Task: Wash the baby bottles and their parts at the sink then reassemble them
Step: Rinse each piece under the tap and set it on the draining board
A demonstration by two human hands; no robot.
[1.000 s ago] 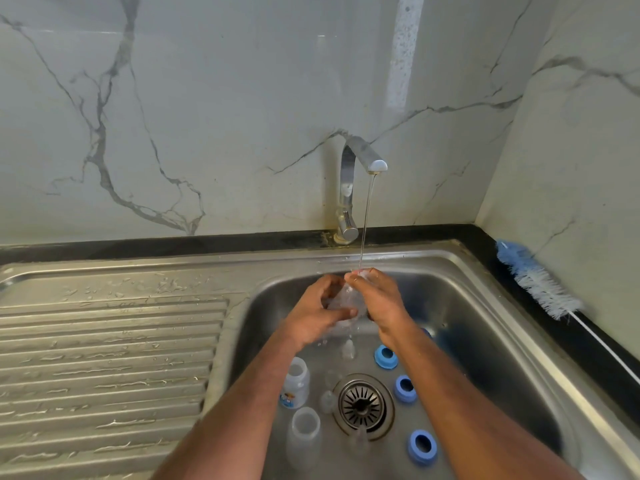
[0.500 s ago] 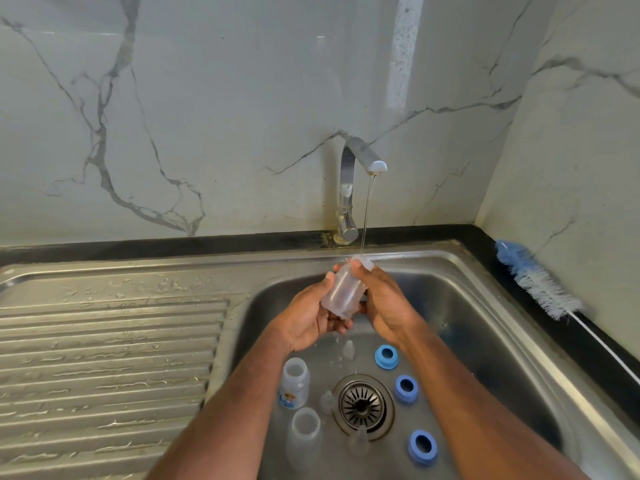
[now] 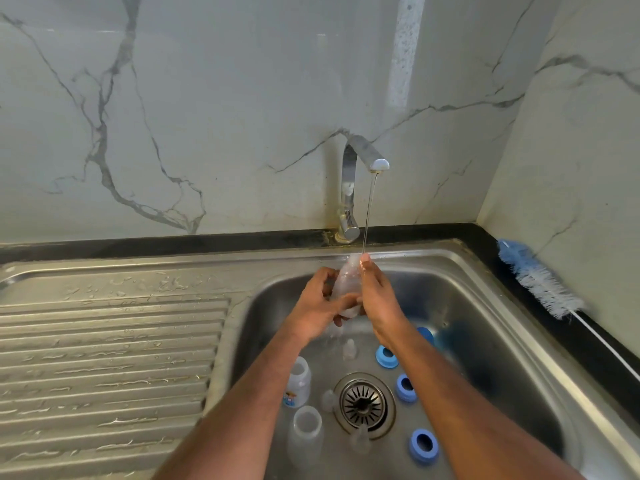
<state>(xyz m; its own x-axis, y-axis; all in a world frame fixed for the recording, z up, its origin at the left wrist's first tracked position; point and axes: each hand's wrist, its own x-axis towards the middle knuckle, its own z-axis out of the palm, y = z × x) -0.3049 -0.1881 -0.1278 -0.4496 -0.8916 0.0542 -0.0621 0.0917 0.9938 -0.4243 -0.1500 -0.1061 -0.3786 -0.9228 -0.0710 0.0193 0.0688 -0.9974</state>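
A clear baby bottle is held tilted under the thin water stream from the faucet. My left hand grips its lower end from the left. My right hand holds its right side, fingertips up by the top end where the water lands. On the sink floor stand two more clear bottles, three blue collar rings and small clear nipples around the drain.
A wet ribbed steel drainboard lies left of the basin. A blue-and-white bottle brush leans on the black counter edge at the right wall. Marble walls close off the back and right.
The bottle has been raised and turned more upright under the stream. My right hand's fingers have slid up to its top end, and my left hand has shifted to its lower end.
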